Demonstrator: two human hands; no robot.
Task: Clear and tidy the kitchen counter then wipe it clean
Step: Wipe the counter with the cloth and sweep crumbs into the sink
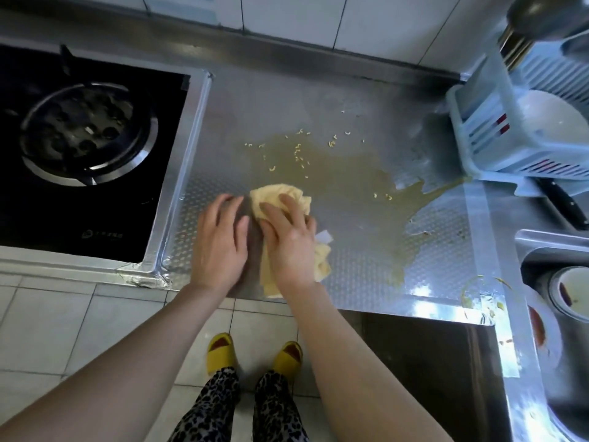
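Head view
Counter: a foil-covered metal counter [318, 100] fills the middle of the frame, between a stove at left and a sink at right.
Cloth: a crumpled yellow cloth [274, 199] lies on the counter at centre, near its front edge.
Right hand: the right hand [288, 237] lies palm down on the cloth, fingers spread and nearly straight, pressing it flat.
Left hand: the left hand [220, 237] rests flat on the bare counter just left of the cloth, fingers relaxed and straight, gripping nothing.
Spill: a brownish spill [344, 167] with small noodle bits spreads from above the cloth toward the right, reaching the dish rack.
Stove: a black gas stove [86, 135] sits at the left.
Dish rack: a pale blue dish rack [497, 145] stands at upper right, with a white bowl inside.
Sink: the sink [554, 314] at lower right holds dirty dishes.
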